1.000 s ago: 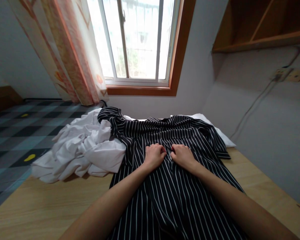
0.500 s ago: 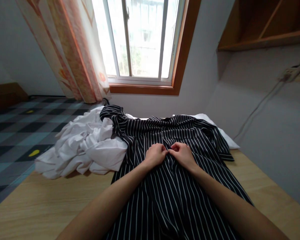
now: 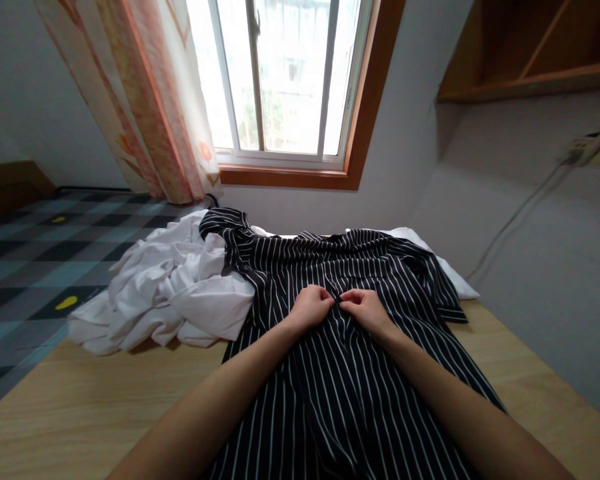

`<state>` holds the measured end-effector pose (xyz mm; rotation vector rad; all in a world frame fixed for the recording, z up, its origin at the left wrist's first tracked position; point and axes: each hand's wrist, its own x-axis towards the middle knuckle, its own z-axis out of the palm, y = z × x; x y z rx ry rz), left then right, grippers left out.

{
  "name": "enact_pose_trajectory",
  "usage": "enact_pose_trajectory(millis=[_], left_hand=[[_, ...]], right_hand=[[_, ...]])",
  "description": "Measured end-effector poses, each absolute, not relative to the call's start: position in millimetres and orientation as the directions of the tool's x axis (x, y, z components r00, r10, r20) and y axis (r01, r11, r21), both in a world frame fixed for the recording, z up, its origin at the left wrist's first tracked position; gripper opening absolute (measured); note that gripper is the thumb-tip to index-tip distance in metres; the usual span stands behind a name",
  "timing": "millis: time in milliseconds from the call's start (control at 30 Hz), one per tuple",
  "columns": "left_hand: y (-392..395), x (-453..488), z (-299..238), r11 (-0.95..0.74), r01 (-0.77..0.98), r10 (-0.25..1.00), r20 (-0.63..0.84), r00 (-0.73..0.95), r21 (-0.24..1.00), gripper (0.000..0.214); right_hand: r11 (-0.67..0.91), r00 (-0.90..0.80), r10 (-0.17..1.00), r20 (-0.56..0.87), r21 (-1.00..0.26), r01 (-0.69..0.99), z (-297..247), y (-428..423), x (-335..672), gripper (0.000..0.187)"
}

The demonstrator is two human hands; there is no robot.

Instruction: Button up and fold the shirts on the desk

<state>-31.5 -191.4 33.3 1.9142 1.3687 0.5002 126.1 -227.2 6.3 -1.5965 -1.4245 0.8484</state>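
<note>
The striped shirt (image 3: 340, 400) lies spread front-up along the wooden table (image 3: 100, 400), collar end toward the window (image 3: 280, 73). Its lower hem runs out of the bottom of the frame, and its far left shoulder is draped over a heap of white cloth (image 3: 170, 293), so that part's outline cannot be traced. More white fabric shows behind the shirt's right sleeve, mostly covered. The left hand (image 3: 313, 308) and right hand (image 3: 364, 311) rest on the middle of the shirt at its front opening. The fingers of both are curled in tight and pinch the cloth where the fingertips meet. Whether a button sits between them is too small and dark to make out. Both forearms are cut off at the lower edge. A second ago the hands lay slightly apart on the fabric; they have since closed together until they touch.
</note>
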Motion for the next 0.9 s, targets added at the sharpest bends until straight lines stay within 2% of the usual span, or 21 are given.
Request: enact_pose_trajectory(millis=[200,300,367,467,633,800,900], left_hand=[[-188,-31,29,-0.168,0.632,0.933,-0.084,0.349,0.757,0.016],[-187,-30,26,-0.152,0.611,0.935,-0.087,0.343,0.777,0.014],[-186,-30,24,-0.139,0.583,0.936,-0.086,0.342,0.801,0.014],[-186,-30,22,-0.114,0.542,0.935,-0.094,0.342,0.833,0.014],[-188,-30,24,-0.011,0.443,0.924,-0.16,0.346,0.896,0.017],[-190,-28,29,0.146,0.374,0.906,-0.276,0.32,0.916,0.022],[-191,-27,29,0.155,0.361,0.913,-0.273,0.303,0.92,0.021]], right_hand=[[-0.154,0.081,0.986,-0.145,-0.981,0.115,15,-227,127,0.01],[-0.252,0.009,0.968,-0.252,-0.966,-0.054,19,-225,131,0.008],[-0.282,-0.009,0.959,-0.282,-0.955,-0.097,20,-224,132,0.008],[-0.259,0.021,0.965,-0.26,-0.964,-0.063,18,-224,129,0.006],[-0.125,0.094,0.988,-0.119,-0.99,0.063,9,-223,122,0.007],[0.032,0.156,0.984,0.09,-0.94,0.341,-1,-224,120,0.007],[0.098,0.164,0.965,0.203,-0.865,0.493,1,-228,117,0.007]])
